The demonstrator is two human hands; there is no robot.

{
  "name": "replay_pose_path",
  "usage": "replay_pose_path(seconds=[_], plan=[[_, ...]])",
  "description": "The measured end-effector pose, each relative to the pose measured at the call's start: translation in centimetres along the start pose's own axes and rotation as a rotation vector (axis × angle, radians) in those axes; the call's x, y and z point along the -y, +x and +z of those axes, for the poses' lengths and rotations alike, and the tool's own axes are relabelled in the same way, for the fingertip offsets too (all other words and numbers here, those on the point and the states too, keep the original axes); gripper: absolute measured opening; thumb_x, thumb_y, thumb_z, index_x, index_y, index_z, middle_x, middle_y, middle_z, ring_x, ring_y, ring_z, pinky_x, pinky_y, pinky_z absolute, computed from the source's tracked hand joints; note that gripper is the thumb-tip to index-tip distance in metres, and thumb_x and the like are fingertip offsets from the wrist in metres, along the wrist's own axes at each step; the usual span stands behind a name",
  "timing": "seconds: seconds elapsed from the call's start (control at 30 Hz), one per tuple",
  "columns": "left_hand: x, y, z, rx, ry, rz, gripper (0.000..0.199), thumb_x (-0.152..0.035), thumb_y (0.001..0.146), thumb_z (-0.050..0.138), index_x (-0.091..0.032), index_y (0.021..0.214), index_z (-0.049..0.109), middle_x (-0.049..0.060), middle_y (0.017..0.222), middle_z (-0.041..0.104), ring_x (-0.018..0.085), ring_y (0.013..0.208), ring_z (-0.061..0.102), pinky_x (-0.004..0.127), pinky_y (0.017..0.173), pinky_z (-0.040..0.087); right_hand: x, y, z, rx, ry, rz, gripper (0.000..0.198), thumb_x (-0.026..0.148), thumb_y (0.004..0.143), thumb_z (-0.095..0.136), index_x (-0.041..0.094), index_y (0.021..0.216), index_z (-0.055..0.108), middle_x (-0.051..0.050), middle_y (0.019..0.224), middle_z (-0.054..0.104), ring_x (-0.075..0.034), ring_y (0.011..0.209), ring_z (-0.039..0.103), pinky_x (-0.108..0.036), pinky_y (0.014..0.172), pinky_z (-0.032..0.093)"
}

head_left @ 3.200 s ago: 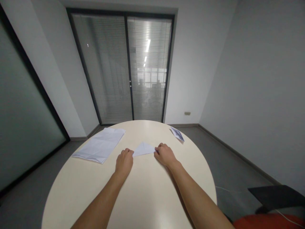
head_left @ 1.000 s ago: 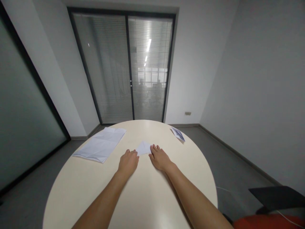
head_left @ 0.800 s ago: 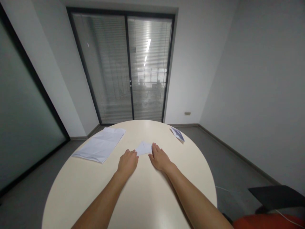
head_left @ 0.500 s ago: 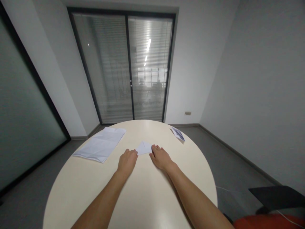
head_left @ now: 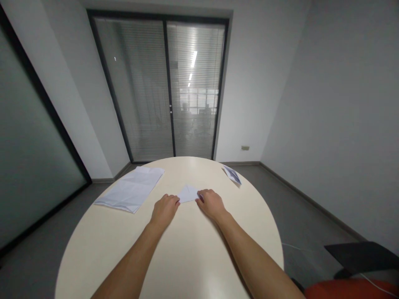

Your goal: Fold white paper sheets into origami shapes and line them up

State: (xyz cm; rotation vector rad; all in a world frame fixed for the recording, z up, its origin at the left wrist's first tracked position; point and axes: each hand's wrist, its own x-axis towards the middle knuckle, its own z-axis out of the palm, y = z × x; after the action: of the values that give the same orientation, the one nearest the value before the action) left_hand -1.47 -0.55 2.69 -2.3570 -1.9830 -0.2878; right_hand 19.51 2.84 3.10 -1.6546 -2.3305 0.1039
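A small folded sheet of white paper (head_left: pixel 188 195), pointed at the top with a crease down its middle, lies on the round table between my hands. My left hand (head_left: pixel 165 209) has its curled fingers closed on the paper's left corner. At the right corner, the bent fingers and thumb of my right hand (head_left: pixel 212 203) pinch the edge. Both corners of the paper are partly hidden under my fingers.
A stack of white paper sheets (head_left: pixel 131 189) rests at the left of the pale round table (head_left: pixel 183 257). Near the right rim lies a folded printed paper (head_left: pixel 232 175). A chair with a red seat (head_left: pixel 346 289) stands on the right.
The fingers of my right hand have curled in at the paper's right corner, where they were stretched out before. My left hand has barely shifted. The paper stays in place.
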Motion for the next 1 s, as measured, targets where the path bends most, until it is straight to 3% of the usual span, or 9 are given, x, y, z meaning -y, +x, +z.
replay_pose_path(seconds=[0.27,0.5,0.77,1.0], plan=[[-0.2,-0.1,-0.4,0.014,-0.018,-0.02,0.026,-0.03,0.102,0.048,-0.026,0.118,0.069,0.005,0.116,0.073,0.021,0.113,0.059,0.029,0.087,0.046,-0.7,0.1,0.4,-0.029,0.087,-0.005,0.026,0.037,0.096,0.057,0.022,0.114,0.068,-0.008,0.117,0.069,-0.022,0.114,0.056,-0.028,0.088,0.041],[-0.4,-0.2,-0.6,0.004,-0.002,-0.035,0.028,-0.03,0.103,0.046,-0.025,0.117,0.07,0.006,0.109,0.074,0.022,0.109,0.061,0.029,0.083,0.046,-0.7,0.1,0.3,-0.032,0.081,0.023,0.023,0.041,0.095,0.06,0.02,0.103,0.068,-0.007,0.107,0.072,-0.022,0.102,0.06,-0.028,0.078,0.041],[-0.6,-0.2,-1.0,0.033,-0.015,-0.076,0.032,-0.032,0.104,0.04,-0.026,0.118,0.069,0.008,0.106,0.072,0.021,0.106,0.063,0.029,0.085,0.046,-0.8,0.2,0.1,-0.032,0.073,0.031,0.031,0.045,0.099,0.052,0.02,0.107,0.067,-0.01,0.107,0.072,-0.023,0.103,0.061,-0.028,0.08,0.041],[-0.3,-0.1,-0.5,0.008,-0.005,-0.098,0.037,-0.035,0.105,0.035,-0.025,0.116,0.069,0.008,0.1,0.069,0.02,0.098,0.065,0.029,0.083,0.047,-1.4,0.3,0.0,0.018,0.022,-0.043,0.026,0.035,0.1,0.049,0.019,0.105,0.068,-0.011,0.102,0.072,-0.022,0.102,0.062,-0.028,0.084,0.043]])
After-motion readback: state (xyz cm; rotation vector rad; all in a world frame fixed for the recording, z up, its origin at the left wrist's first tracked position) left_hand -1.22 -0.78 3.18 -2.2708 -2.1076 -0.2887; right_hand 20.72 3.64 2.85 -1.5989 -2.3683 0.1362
